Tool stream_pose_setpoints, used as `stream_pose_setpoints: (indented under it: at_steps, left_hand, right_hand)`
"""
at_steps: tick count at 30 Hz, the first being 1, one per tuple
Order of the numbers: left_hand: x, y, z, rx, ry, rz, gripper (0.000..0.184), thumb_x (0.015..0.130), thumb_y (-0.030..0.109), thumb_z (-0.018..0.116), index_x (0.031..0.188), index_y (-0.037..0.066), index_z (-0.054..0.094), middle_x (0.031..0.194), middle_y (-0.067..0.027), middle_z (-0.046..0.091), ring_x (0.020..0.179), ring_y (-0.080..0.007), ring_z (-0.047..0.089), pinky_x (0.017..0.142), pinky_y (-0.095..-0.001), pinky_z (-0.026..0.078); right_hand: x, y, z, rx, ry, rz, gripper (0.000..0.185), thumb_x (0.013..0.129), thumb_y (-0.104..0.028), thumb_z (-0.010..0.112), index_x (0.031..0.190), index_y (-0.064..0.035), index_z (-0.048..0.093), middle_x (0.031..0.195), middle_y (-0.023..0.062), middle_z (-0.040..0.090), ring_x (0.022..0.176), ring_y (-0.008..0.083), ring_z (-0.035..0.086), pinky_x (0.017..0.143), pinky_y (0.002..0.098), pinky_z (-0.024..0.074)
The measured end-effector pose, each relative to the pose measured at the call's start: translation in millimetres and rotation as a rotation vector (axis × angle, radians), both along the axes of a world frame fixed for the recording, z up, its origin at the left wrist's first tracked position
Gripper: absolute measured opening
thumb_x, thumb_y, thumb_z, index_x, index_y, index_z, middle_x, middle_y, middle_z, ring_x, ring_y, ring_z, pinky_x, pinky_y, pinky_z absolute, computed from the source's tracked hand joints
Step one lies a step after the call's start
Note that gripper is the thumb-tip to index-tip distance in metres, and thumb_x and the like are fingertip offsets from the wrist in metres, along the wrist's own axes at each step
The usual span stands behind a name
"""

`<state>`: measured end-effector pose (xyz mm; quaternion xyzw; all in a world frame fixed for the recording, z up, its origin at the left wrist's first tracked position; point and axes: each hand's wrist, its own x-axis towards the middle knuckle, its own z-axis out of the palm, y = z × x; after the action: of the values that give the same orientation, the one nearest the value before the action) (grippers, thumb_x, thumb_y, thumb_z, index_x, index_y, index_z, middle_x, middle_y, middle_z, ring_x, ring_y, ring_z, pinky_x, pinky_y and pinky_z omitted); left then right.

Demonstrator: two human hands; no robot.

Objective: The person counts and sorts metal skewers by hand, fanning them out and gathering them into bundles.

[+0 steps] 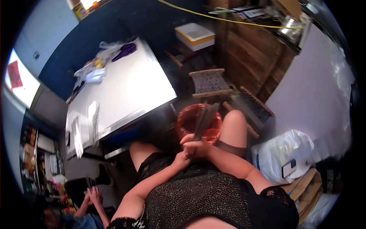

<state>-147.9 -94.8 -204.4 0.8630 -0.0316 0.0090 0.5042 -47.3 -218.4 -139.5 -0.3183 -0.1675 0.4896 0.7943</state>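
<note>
A bundle of thin dark sticks [206,121] points up and away from me, its far ends fanned and blurred. My right hand [198,147] is wrapped round its lower part. Just below, my left hand [182,160] is closed against the right one at the bundle's near end; its fingertips are partly hidden. Beyond my hands, between my knees, stands a round bucket [184,121] lined with red plastic. The sticks' upper part crosses in front of its opening.
To the left, a white-topped table [126,84] bears pale bundles [92,118] and plastic bags [110,49]. Wooden-framed racks [211,82] stand ahead. On my right, a phone [288,168] lies on a white plastic sack [284,150]. Another person's hands [93,196] are at lower left.
</note>
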Motion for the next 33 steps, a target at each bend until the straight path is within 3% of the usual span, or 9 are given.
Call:
stream_pose_setpoints:
  at_steps: [2, 6, 8, 10, 16, 20, 24, 30, 33]
  left_hand:
    - [0, -4, 3, -0.044, 0.065, 0.052, 0.012, 0.083, 0.017, 0.062, 0.085, 0.006, 0.059, 0.074, -0.0069, 0.06, 0.071, -0.0175, 0.06, 0.064, -0.0301, 0.047]
    - [-1, -3, 1, -0.095, 0.062, -0.009, 0.013, 0.085, 0.018, 0.061, 0.087, 0.006, 0.059, 0.079, -0.0043, 0.061, 0.077, -0.014, 0.059, 0.07, -0.0281, 0.047]
    - [-1, -4, 1, -0.179, 0.113, 0.011, 0.01, 0.084, 0.014, 0.056, 0.088, 0.005, 0.059, 0.082, -0.0122, 0.061, 0.081, -0.023, 0.061, 0.072, -0.0334, 0.047]
    - [-3, -4, 5, -0.175, 0.117, 0.019, 0.011, 0.085, 0.015, 0.056, 0.088, 0.005, 0.059, 0.083, -0.0118, 0.061, 0.082, -0.0221, 0.061, 0.072, -0.0329, 0.047]
    - [-2, 0, 3, -0.192, 0.18, 0.014, 0.013, 0.085, 0.017, 0.057, 0.09, 0.005, 0.059, 0.084, -0.011, 0.062, 0.083, -0.0197, 0.06, 0.073, -0.0318, 0.047]
    - [-4, 2, -7, -0.196, 0.163, 0.017, 0.013, 0.085, 0.017, 0.058, 0.09, 0.005, 0.059, 0.085, -0.0099, 0.062, 0.084, -0.0181, 0.06, 0.074, -0.0315, 0.047]
    - [-2, 2, 16, -0.217, 0.207, 0.036, 0.013, 0.083, 0.016, 0.059, 0.09, 0.004, 0.059, 0.085, -0.0103, 0.062, 0.085, -0.0186, 0.06, 0.075, -0.0318, 0.047]
    - [-2, 5, -3, -0.226, 0.191, -0.012, 0.014, 0.084, 0.018, 0.059, 0.091, 0.006, 0.059, 0.084, -0.0067, 0.063, 0.085, -0.0172, 0.06, 0.074, -0.0309, 0.047]
    - [-1, 4, 7, -0.285, 0.211, -0.005, 0.015, 0.085, 0.018, 0.059, 0.092, 0.005, 0.059, 0.085, -0.0073, 0.063, 0.085, -0.0171, 0.06, 0.075, -0.0308, 0.047]
  right_hand:
    - [1, -1, -1, 0.025, -0.022, 0.014, 0.017, 0.08, -0.004, 0.057, 0.096, 0.0005, 0.058, 0.054, 0.0032, 0.047, 0.048, 0.0121, 0.046, 0.05, 0.0272, 0.0427]
    - [0, -1, -2, 0.066, -0.026, 0.034, 0.017, 0.08, -0.002, 0.056, 0.097, 0.002, 0.057, 0.055, 0.0038, 0.048, 0.049, 0.0128, 0.047, 0.054, 0.0299, 0.0465]
    - [-1, 0, -1, 0.058, -0.029, 0.02, 0.016, 0.08, -0.001, 0.056, 0.096, 0.0022, 0.057, 0.056, 0.0049, 0.049, 0.049, 0.0132, 0.048, 0.055, 0.031, 0.048]
    - [0, 0, -2, 0.016, -0.073, 0.03, 0.015, 0.081, 0.002, 0.051, 0.095, 0.0, 0.056, 0.055, 0.0046, 0.044, 0.051, 0.0173, 0.048, 0.06, 0.0384, 0.049]
    - [0, 5, -1, 0.013, -0.075, 0.05, 0.015, 0.082, 0.002, 0.051, 0.095, 0.0002, 0.057, 0.055, 0.0064, 0.046, 0.051, 0.0181, 0.049, 0.061, 0.0396, 0.0501]
    - [-2, 8, 2, 0.02, -0.052, 0.051, 0.015, 0.082, 0.002, 0.051, 0.096, 0.0001, 0.058, 0.056, 0.0071, 0.047, 0.052, 0.0184, 0.05, 0.061, 0.0395, 0.0505]
    - [2, 11, -4, 0.023, -0.072, 0.066, 0.016, 0.082, 0.001, 0.051, 0.096, -0.0006, 0.058, 0.056, 0.0078, 0.048, 0.051, 0.019, 0.05, 0.06, 0.0397, 0.0503]
    - [-5, 9, 4, -0.008, 0.031, 0.036, 0.016, 0.082, 0.001, 0.051, 0.096, -0.0007, 0.058, 0.056, 0.0082, 0.048, 0.052, 0.0192, 0.051, 0.06, 0.0395, 0.0498]
    - [-3, 8, 3, 0.025, -0.031, 0.046, 0.016, 0.081, -0.003, 0.055, 0.097, 0.001, 0.057, 0.057, 0.0044, 0.049, 0.052, 0.0144, 0.051, 0.058, 0.0324, 0.0494]
